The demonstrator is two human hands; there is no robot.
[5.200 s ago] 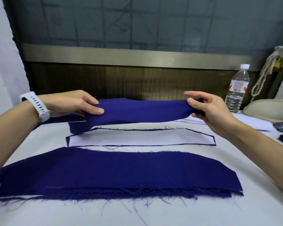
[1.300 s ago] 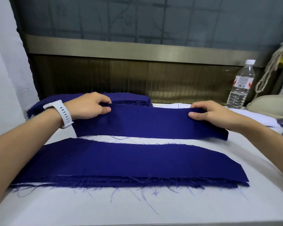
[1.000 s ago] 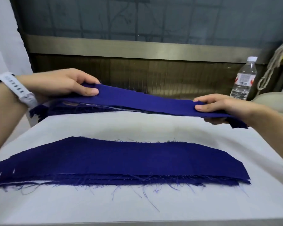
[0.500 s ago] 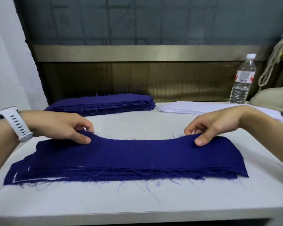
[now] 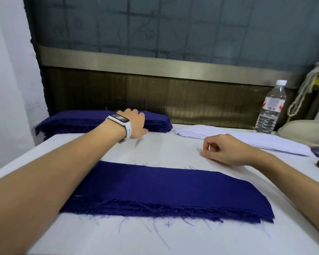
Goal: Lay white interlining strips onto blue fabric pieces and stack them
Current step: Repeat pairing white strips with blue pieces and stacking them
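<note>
Head view: left grip [image 5: 134, 124] laid on the near edge of the far blue fabric pile [image 5: 66, 121], fingers hidden, so clasp or mere touch cannot be told. Right grip [image 5: 226, 150] loosely curled, empty, fingertips on the table [image 5: 164, 148] near the white interlining strips [image 5: 191, 130]. Finished stack [image 5: 166, 192] lies nearest. Cloth looks light, limp, fraying; probably best lifted by both short ends, kept taut.

**Hands: left extended, right idle**

Your left hand [image 5: 134, 124] is stretched far forward, palm down, thumb out to the right; its fingers are hidden behind the knuckles; your right hand [image 5: 226, 150] sits nearer you, palm down, fingers loosely curled, thumb by the index tip, holding nothing.
</note>
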